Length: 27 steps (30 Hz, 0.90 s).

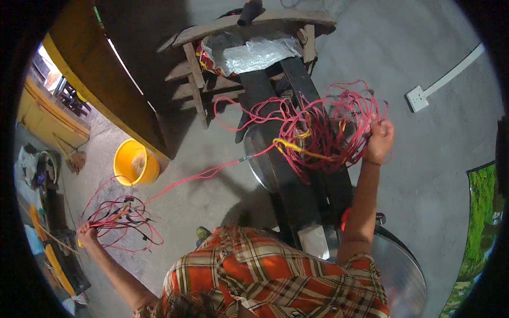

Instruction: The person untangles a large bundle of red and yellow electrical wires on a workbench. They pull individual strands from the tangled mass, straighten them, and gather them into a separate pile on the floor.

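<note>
My left hand, stretched far out to the side, is closed on several loops of thin red wire. That bundle hangs over the floor with dark bits along it. My right hand is at the right edge of a larger tangle of red wire, its fingers curled at the loops; whether they grip a strand is unclear. A stretched red wire with a grey taped joint runs between the two bundles. Yellow wire or tape shows in the large tangle, which lies over dark boards.
A yellow bucket stands by a yellow-brown door. Long dark boards stretch in front of me towards a wooden rack. A white socket box is on the grey wall. A round metal lid or drum is beside me.
</note>
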Each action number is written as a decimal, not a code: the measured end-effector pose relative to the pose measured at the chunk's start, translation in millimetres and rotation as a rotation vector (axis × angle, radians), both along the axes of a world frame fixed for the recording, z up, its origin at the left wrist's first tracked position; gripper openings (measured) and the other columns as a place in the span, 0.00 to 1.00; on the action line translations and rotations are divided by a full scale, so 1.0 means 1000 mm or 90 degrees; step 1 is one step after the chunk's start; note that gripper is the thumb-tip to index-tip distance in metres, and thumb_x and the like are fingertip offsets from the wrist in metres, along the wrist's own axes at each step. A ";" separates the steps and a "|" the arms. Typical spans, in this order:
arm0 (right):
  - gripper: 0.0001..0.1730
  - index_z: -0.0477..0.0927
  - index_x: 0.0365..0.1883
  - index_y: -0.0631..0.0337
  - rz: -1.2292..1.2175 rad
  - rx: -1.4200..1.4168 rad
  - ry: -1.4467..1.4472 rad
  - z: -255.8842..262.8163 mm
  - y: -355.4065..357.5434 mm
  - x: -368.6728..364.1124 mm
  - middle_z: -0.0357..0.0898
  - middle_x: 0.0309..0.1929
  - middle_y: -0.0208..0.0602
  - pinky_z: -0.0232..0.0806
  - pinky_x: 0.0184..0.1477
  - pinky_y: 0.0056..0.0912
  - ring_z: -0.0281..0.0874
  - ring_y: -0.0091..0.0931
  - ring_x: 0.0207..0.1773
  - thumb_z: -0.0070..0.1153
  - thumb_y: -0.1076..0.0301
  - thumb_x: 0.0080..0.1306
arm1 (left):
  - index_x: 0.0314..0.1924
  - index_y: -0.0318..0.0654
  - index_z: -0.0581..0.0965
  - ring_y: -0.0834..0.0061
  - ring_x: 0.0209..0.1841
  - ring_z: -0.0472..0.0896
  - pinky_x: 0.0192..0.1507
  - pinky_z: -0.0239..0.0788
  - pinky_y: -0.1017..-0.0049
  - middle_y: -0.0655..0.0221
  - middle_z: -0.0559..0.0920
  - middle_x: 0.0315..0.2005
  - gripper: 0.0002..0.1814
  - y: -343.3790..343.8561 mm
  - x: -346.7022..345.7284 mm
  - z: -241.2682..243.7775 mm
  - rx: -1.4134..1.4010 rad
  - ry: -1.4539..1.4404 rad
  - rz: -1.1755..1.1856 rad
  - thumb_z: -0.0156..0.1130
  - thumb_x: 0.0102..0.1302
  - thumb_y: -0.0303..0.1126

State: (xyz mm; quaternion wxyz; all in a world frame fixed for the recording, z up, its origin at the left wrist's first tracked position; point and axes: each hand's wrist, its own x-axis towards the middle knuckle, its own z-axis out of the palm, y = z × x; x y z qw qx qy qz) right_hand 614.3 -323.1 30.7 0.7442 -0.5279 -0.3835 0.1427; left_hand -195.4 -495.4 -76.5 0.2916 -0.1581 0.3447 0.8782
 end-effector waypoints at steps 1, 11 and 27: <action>0.08 0.65 0.25 0.57 -0.013 -0.036 -0.026 -0.018 -0.008 0.001 0.65 0.22 0.23 0.59 0.28 0.18 0.62 0.16 0.25 0.49 0.80 0.53 | 0.11 0.47 0.51 0.79 0.10 0.47 0.15 0.40 0.79 0.77 0.50 0.07 0.22 -0.003 -0.007 0.002 -0.004 0.010 0.006 0.40 0.61 0.39; 0.02 0.69 0.28 0.62 0.012 -0.160 -0.187 -0.134 -0.045 -0.071 0.67 0.28 0.28 0.59 0.37 0.22 0.63 0.20 0.32 0.46 0.77 0.55 | 0.11 0.47 0.50 0.79 0.11 0.46 0.15 0.40 0.78 0.77 0.49 0.07 0.21 -0.010 -0.028 0.008 -0.052 0.046 0.039 0.41 0.60 0.38; 0.22 0.69 0.43 0.56 0.106 -0.309 -0.829 -0.122 -0.055 -0.201 0.60 0.51 0.52 0.52 0.51 0.47 0.58 0.45 0.52 0.51 0.71 0.46 | 0.11 0.46 0.54 0.81 0.10 0.50 0.15 0.43 0.79 0.77 0.52 0.07 0.19 -0.043 -0.040 -0.015 -0.037 0.027 -0.014 0.43 0.58 0.38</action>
